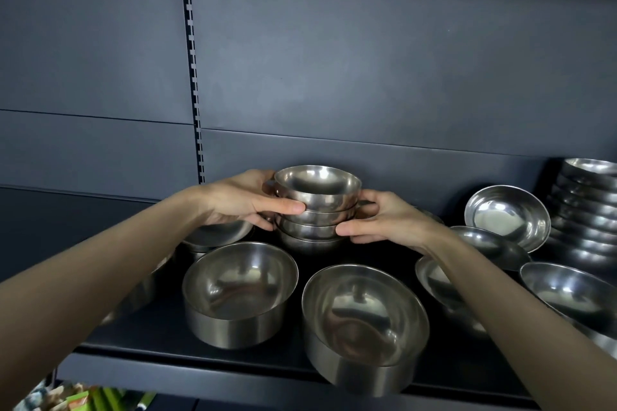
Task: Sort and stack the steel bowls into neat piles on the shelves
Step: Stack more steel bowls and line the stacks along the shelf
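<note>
Both hands clasp one stack of four small steel bowls [315, 210] at the back centre of the dark shelf [187, 344]: left hand [240, 200] on its left side, right hand [380, 222] on its right. Two large bowls stand in front, one [238, 294] left, one [364, 320] right. A shallow bowl [507, 215] leans tilted at right, beside a tall stack [584, 210] whose count cannot be told.

Nothing readable here for you, honestly. The steel bowls [317, 188] carry no visible stamps, and the colourful packets [71, 399] at the near left are too blurry to make out.
</note>
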Motion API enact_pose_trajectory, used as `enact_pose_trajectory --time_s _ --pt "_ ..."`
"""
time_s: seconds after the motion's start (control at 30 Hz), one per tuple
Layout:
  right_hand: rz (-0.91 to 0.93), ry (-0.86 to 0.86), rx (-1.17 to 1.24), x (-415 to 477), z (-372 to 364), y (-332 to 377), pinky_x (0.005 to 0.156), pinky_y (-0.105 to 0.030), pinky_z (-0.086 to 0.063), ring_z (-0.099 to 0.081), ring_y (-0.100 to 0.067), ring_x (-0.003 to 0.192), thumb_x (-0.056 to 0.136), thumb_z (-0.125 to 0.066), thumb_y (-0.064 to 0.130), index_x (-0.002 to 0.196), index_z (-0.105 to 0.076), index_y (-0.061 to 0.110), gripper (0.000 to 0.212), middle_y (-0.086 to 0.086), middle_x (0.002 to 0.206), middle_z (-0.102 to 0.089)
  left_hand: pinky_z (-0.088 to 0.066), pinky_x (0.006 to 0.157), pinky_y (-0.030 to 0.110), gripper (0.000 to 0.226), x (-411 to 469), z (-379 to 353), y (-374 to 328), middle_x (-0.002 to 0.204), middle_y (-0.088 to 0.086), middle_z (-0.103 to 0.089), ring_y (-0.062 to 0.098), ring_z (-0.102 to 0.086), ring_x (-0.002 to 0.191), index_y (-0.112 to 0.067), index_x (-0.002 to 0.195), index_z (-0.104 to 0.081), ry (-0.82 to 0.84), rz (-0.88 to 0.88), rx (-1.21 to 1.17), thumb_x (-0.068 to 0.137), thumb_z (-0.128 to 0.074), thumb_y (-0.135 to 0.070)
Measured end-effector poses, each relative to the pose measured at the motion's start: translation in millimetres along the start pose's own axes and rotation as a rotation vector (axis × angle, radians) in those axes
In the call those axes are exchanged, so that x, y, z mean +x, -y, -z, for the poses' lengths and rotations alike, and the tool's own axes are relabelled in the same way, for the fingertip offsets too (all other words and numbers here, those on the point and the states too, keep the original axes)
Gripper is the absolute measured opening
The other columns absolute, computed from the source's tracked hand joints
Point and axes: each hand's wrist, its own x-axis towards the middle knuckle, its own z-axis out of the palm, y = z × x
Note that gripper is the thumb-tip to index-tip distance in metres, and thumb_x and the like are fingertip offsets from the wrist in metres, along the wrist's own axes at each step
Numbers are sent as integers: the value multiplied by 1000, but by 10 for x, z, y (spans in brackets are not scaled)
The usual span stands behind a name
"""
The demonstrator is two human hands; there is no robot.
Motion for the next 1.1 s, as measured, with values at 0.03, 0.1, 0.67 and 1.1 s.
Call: enact_pose_trajectory --time_s 0.03,0.1,0.67,1.1 --pt "9 -4 -3 6 7 42 85 -32 -57 -69 -12 101 71 -83 13 119 -59 18 54 -2 107 -73 -55 90 39 67 -16 9 -44 122 2 -64 18 -63 112 -26 123 -56 -10 -7 9 61 -79 -36" --pt "28 -14 -5 20 15 130 86 -33 -57 -69 -13 102 72 -81 12 124 -57 16 57 -5 110 -72 -54 91 40 65 -50 33 -124 122 1 -65 18 -64 111 -25 123 -56 -41 -23 15 62 -78 -34" --pt "123 32 -2 368 -576 689 80 -29 -58 -71 -15 96 67 -85 17 127 -50 12 70 -6 107 -73 -57 85 38 63 -623 709 -98 111 3 -70 17 -69 99 -28 113 -55 -243 -49 -25 59 -87 -31" --pt "47 -79 -20 614 -1349 768 82 -32 -58 -71 -15 96 66 -86 20 111 -58 19 54 1 98 -76 -58 83 36 78 -663 1461 464 118 11 -67 28 -65 107 -23 111 -51 -76 -59 -18 46 -86 -47"
